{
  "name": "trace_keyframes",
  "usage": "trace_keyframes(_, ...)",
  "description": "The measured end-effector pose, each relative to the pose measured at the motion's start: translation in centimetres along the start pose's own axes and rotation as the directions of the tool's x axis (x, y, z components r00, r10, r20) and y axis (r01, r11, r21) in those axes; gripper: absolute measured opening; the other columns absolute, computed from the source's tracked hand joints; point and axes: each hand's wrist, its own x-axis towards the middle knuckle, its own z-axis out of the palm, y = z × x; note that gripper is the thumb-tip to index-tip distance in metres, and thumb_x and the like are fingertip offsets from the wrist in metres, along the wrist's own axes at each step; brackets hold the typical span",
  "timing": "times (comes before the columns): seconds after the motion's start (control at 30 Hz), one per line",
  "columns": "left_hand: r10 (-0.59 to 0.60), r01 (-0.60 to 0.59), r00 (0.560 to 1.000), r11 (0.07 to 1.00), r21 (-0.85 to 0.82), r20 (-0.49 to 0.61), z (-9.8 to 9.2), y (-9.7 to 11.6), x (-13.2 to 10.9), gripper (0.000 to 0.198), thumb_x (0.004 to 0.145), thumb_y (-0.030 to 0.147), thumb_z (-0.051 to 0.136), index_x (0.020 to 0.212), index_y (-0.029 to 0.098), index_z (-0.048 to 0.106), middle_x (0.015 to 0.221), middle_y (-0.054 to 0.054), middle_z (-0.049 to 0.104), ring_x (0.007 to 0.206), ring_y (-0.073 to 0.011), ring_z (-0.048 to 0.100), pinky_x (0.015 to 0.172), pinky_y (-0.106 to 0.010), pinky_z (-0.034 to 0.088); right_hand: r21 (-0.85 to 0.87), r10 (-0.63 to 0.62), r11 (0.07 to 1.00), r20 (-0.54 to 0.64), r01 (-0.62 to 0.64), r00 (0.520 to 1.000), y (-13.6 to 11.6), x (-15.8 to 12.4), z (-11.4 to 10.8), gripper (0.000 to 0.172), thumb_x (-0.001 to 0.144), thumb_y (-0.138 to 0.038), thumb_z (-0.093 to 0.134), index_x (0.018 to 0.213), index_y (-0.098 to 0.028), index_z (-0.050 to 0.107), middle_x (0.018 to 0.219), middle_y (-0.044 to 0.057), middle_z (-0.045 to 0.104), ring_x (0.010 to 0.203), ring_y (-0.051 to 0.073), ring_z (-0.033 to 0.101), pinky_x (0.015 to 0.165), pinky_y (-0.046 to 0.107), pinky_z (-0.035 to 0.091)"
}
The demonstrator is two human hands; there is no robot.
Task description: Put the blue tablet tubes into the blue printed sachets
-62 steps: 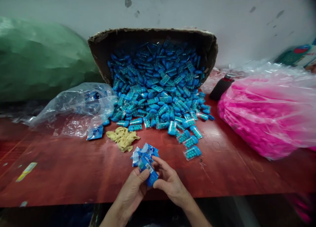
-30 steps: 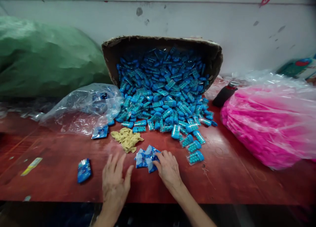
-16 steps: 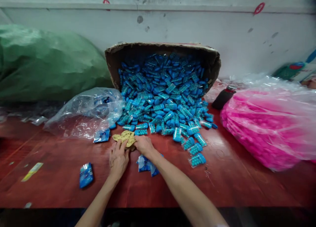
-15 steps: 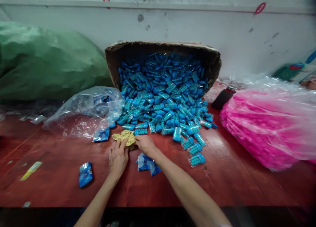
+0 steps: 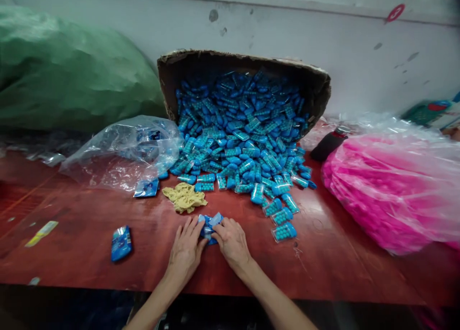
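Touching blue packets point(image 5: 207, 226) with both bare hands, low in the middle, on the red table point(image 5: 316, 277). Placed at the left side of the packets with left hand point(image 5: 186, 248): fingers stretched forward, slightly apart, thumb bent in toward the packets. Can't tell if gripping or just resting against them. Placed at the right side with right hand point(image 5: 233, 243): fingers bent and bunched close, tips on the packets. Can't tell if pinching. Covered partly by fingers, so can't count packets.

Lying just beyond the hands: yellow cloth point(image 5: 184, 197), crumpled. Lying alone well to the left: single packet point(image 5: 121, 244), also blue. Lying farther left, near the table edge: yellow-and-white strip point(image 5: 42, 233). Sitting behind the cloth, to the left: clear bag point(image 5: 108, 160), with flat packet point(image 5: 146, 187) at its front edge.

Spilling out of tipped cardboard box point(image 5: 247, 57) at the back: heap of small blue containers point(image 5: 247, 143), see-through, with round beads inside. Standing to the right of the heap: pink-filled bag point(image 5: 388, 196), plus dark bottle point(image 5: 327, 144), tilted, just behind. Bulging at back left: green sack point(image 5: 72, 71).
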Motion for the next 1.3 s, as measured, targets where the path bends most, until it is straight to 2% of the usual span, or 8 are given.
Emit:
trace_keyframes(0.23,0.022,-0.020,1.000,0.996,-0.091,0.021,-0.5,-0.5,1.3,0.044,0.080,0.027,0.043,0.122,0.016,0.047,0.128,-0.016,0.049,0.123,-0.0296,0.036,0.096,-0.050,0.032,0.086,0.041,0.996,-0.128,-0.030,0.991,0.2,0.1,-0.6,0.012,0.084,-0.028,0.050,0.085,-0.024,0.061,0.089,0.005,0.059,0.084,0.020,0.049,0.072,0.031,0.036)
trace_keyframes(0.47,-0.370,0.282,0.926,0.803,-0.525,-0.068,-1.5,4.1,-0.4,0.053,0.071,0.032,0.057,0.122,0.018,0.047,0.127,-0.015,0.051,0.121,-0.0304,0.039,0.099,-0.050,0.028,0.410,0.104,0.912,-0.224,-0.003,0.969,1.1,-1.0,-2.1,0.014,0.085,-0.018,0.045,0.092,-0.019,0.058,0.090,0.006,0.063,0.084,0.019,0.055,0.077,0.031,0.041)
trace_keyframes(0.53,-0.511,0.392,0.854,0.519,-0.759,0.092,-2.8,5.0,-0.1,0.060,0.064,0.033,0.065,0.120,0.021,0.048,0.120,-0.012,0.057,0.111,-0.0276,0.050,0.092,-0.042,0.037,0.579,0.097,0.815,-0.181,0.026,0.979,0.8,-1.3,-2.5,0.018,0.083,-0.017,0.048,0.097,-0.020,0.057,0.091,0.004,0.063,0.084,0.017,0.056,0.077,0.029,0.043)
trace_keyframes(0.67,-0.396,0.507,0.789,-0.015,-0.862,0.471,-4.2,5.3,1.2,0.032,0.061,0.032,0.068,0.088,0.015,0.066,0.080,-0.006,0.069,0.075,-0.0190,0.062,0.069,-0.028,0.046,0.849,0.155,0.525,-0.022,-0.064,0.988,-0.2,-1.5,-2.7,0.034,0.073,-0.015,0.056,0.106,-0.024,0.055,0.089,0.001,0.061,0.081,0.015,0.057,0.075,0.027,0.045)
trace_keyframes(0.8,-0.418,0.540,0.730,-0.131,-0.831,0.540,-4.1,5.1,1.3,0.022,0.062,0.035,0.068,0.069,0.014,0.066,0.056,0.000,0.062,0.050,-0.0106,0.052,0.046,-0.020,0.038,0.960,0.230,0.083,0.243,-0.267,0.943,-0.2,-1.2,-2.3,0.035,0.063,-0.022,0.068,0.096,-0.019,0.058,0.075,-0.002,0.061,0.065,0.013,0.057,0.061,0.024,0.045)
trace_keyframes(0.9,-0.410,0.525,0.725,-0.192,-0.829,0.554,-4.1,5.5,1.0,0.022,0.058,0.033,0.071,0.066,0.014,0.064,0.051,0.002,0.058,0.044,-0.0082,0.046,0.041,-0.019,0.034,0.938,0.234,-0.095,0.346,-0.333,0.909,0.1,-1.2,-2.1,0.020,0.061,-0.029,0.069,0.071,-0.015,0.059,0.061,-0.003,0.059,0.052,0.010,0.052,0.054,0.023,0.041)
trace_keyframes(1.03,-0.427,0.512,0.726,-0.188,-0.838,0.539,-3.7,6.2,1.0,0.024,0.057,0.033,0.071,0.066,0.012,0.064,0.050,0.002,0.058,0.042,-0.0072,0.045,0.041,-0.019,0.034,0.948,0.297,-0.075,0.316,-0.308,0.901,-0.3,-1.4,-1.7,0.016,0.064,-0.028,0.065,0.065,-0.015,0.056,0.054,-0.005,0.055,0.048,0.009,0.047,0.052,0.022,0.039)
trace_keyframes(1.3,-0.556,0.445,0.672,-0.226,-0.867,0.490,-2.2,6.8,1.3,0.028,0.056,0.034,0.070,0.070,0.011,0.062,0.053,0.002,0.060,0.044,-0.0087,0.048,0.040,-0.020,0.038,0.911,0.397,0.336,0.092,-0.238,0.913,-2.0,-1.9,-1.0,0.016,0.080,-0.027,0.047,0.067,-0.018,0.050,0.058,-0.004,0.049,0.053,0.010,0.044,0.050,0.020,0.036)
